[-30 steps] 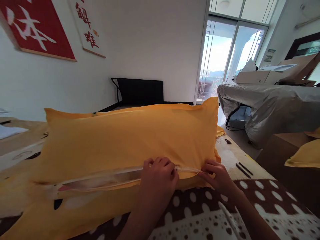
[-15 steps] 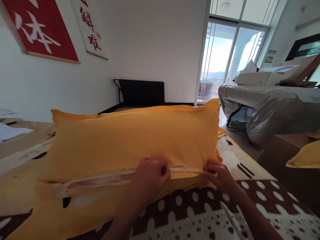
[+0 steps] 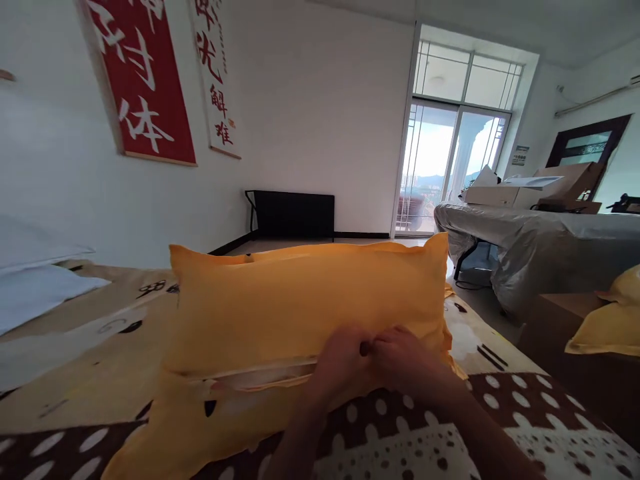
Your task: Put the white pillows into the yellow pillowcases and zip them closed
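A stuffed pillow in a yellow pillowcase [image 3: 280, 300] stands on its long side on the patterned bedding, its long slit facing me. Whitish edging and a strip of the pale filling [image 3: 270, 377] show in the slit, left of my hands. My left hand [image 3: 343, 357] is closed on the pillowcase at the slit, fingers curled. Right beside it, nearly touching, my right hand [image 3: 403, 357] is closed on the same edge. The fingertips and the small part they pinch are hidden in shadow.
Brown-and-cream bedding [image 3: 400, 440] spreads under the pillow. White pillows [image 3: 45, 293] lie at the left. On the right stand a cardboard box [image 3: 555, 333] with another yellow pillowcase [image 3: 610, 330] on it, and a plastic-covered table [image 3: 545, 233] with boxes. A black panel [image 3: 295, 215] leans on the wall.
My right hand has moved left from the slit's right end to beside my left hand. The view has tilted up and turned left, so the pillow appears lower and farther right.
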Motion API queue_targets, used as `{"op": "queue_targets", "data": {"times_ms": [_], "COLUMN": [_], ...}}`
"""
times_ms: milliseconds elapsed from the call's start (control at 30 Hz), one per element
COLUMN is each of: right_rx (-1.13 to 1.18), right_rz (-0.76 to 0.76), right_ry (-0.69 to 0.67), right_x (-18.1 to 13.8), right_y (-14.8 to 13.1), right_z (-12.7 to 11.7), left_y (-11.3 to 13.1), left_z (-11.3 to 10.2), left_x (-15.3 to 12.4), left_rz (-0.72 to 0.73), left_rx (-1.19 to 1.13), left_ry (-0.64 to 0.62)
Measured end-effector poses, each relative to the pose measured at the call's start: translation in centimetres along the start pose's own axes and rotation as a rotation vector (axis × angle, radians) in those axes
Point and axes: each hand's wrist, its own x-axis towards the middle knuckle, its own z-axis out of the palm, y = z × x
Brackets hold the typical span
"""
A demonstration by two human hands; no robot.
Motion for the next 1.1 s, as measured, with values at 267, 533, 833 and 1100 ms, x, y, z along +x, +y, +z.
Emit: {"op": "queue_targets", "data": {"times_ms": [267,533,833,1100], "right_rx": [0.257,0.413,0.519,0.556], "right_rz": [0.152,0.173,0.182,0.182], "right_ry": [-0.013,-0.071,-0.117,-0.123], "right_x": [1.3,0.6,0.5,0.5], "right_y": [-0.1,1.2,1.4,1.9], "right_z": [4.0,4.0,4.0,4.7], "left_y": [-2.7,-3.5,-3.3,-3.7], "left_z": [3.6,7.4,6.8,5.6], "left_x": [-2.8,-5.6,-6.4,-6.4], "left_rz": [0.164,0.317,0.157,0.047], "left_rx": [0.218,0.535,0.595,0.579], "left_ry": [0.321,0.735,0.729,0.743]}}
